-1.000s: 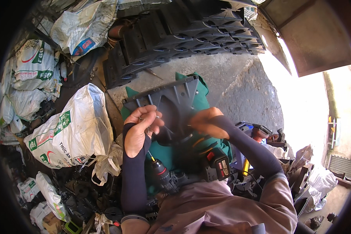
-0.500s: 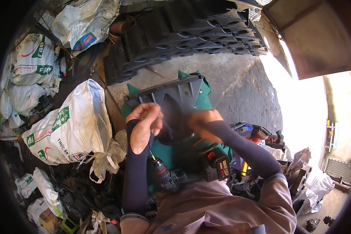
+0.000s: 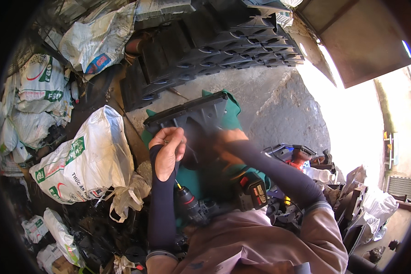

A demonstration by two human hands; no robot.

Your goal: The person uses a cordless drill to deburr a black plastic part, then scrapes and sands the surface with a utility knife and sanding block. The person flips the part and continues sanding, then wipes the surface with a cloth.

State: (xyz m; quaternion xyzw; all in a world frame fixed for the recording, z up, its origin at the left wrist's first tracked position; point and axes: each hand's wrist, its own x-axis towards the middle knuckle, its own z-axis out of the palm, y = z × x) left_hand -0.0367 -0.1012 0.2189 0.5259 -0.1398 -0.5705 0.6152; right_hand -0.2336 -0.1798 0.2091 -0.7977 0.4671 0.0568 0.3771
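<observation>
Across my lap, on green cloth point(image 3: 232, 119), lies a black moulded plastic part point(image 3: 210, 112) with a ribbed far edge. My left hand point(image 3: 168, 153) is at the part's left side, its fingers curled together in a pinch; whatever is in them is too small to make out. Over the right half of the part my right hand point(image 3: 232, 142) is smeared by motion, so its fingers cannot be read. A cordless drill point(image 3: 189, 201) with a yellow-collared bit rests against my lap below the hands, its battery pack point(image 3: 255, 192) toward the right. Neither hand touches the drill.
Stacked black plastic panels point(image 3: 205, 48) stand at the far side on the concrete floor point(image 3: 278, 105). A large white sack point(image 3: 89, 155) leans at left, with more sacks point(image 3: 41, 82) behind. A red-and-black power tool point(image 3: 301, 155) lies at right among clutter.
The view has shifted slightly, and the part's far edge appears a little lower. My left hand keeps its pinch; the right hand stays blurred over the part.
</observation>
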